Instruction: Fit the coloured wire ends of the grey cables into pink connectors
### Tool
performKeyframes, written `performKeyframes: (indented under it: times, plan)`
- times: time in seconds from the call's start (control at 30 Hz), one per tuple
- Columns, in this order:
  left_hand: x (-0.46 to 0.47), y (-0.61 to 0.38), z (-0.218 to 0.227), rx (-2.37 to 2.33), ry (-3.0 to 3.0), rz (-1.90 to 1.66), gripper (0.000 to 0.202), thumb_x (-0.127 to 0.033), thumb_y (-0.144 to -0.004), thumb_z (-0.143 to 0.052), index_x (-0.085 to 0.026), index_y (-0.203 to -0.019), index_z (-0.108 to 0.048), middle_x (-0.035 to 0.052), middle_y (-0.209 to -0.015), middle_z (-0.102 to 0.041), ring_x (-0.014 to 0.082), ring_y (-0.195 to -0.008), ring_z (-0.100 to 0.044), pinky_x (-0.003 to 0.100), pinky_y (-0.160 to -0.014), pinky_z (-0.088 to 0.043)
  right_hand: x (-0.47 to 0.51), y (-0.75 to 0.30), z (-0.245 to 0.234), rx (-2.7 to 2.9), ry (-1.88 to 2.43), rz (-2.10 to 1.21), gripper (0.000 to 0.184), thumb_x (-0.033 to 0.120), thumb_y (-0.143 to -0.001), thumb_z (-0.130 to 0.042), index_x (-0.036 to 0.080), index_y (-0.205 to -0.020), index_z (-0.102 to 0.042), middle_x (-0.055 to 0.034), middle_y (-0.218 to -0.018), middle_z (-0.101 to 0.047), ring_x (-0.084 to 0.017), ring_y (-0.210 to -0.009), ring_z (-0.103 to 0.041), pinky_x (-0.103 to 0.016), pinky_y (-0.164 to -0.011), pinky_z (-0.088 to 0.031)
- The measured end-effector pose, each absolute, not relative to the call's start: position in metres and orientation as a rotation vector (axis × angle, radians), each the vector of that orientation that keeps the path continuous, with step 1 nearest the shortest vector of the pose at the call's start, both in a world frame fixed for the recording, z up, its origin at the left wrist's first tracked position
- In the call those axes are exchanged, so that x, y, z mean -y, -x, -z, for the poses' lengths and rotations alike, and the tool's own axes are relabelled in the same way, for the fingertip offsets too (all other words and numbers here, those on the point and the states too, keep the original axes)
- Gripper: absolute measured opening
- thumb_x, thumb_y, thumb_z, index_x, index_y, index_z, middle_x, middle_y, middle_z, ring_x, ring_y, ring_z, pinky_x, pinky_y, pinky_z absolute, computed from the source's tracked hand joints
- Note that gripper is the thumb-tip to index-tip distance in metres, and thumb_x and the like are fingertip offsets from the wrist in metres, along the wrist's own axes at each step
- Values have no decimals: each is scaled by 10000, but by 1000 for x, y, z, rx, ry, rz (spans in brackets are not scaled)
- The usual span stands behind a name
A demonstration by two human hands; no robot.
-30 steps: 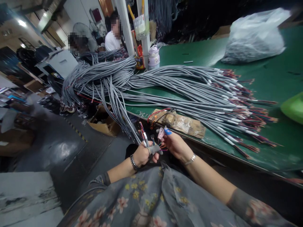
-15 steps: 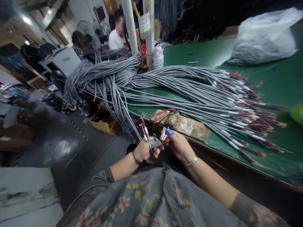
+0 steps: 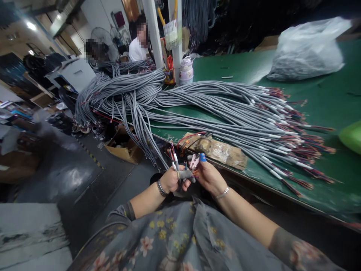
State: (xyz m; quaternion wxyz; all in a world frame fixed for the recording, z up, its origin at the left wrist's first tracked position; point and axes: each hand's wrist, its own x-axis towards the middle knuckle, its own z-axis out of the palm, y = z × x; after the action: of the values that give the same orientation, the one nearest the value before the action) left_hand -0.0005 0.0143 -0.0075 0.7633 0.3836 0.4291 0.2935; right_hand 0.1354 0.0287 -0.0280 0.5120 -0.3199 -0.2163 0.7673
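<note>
My left hand [image 3: 169,180] is closed around several grey cables [image 3: 176,162], whose stripped ends with coloured inner wires stick up above the fist. Grey covers wrap some of its fingers. Just beside it, my right hand [image 3: 211,180] holds a small pale pink clip-like tool [image 3: 194,161] close to the thumb, which wears a blue cover. Thin orange and red wires [image 3: 195,173] show between the two hands; which cable they belong to is hard to make out. The fingers of my right hand are partly hidden.
A big bundle of grey cables [image 3: 197,98] lies over the green table [image 3: 234,66], its coloured wire ends to the right. Near the table edge is a taped wooden board [image 3: 225,151]. A plastic bag [image 3: 307,52] stands behind, a cardboard box [image 3: 121,146] below. A person [image 3: 138,48] sits beyond.
My right thumb has lifted and straightened away from the pink tool, and the right hand has turned slightly. The left hand keeps its hold on the cables. The view has shifted a little.
</note>
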Motion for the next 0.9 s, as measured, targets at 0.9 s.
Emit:
performKeyframes:
  times: [0.9]
  plan:
    - [20, -12, -4, -1155, -854, -886, 488, -593, -587, -719, -125, -598, -583, 25, -469, -584, 87, -340, -485, 204, -355, -355, -19, -146, 23, 583, 791, -1856, 306, 487, -698, -733, 186, -706, -675, 17, -585, -596, -88, -520, -498, -211, -498, -419]
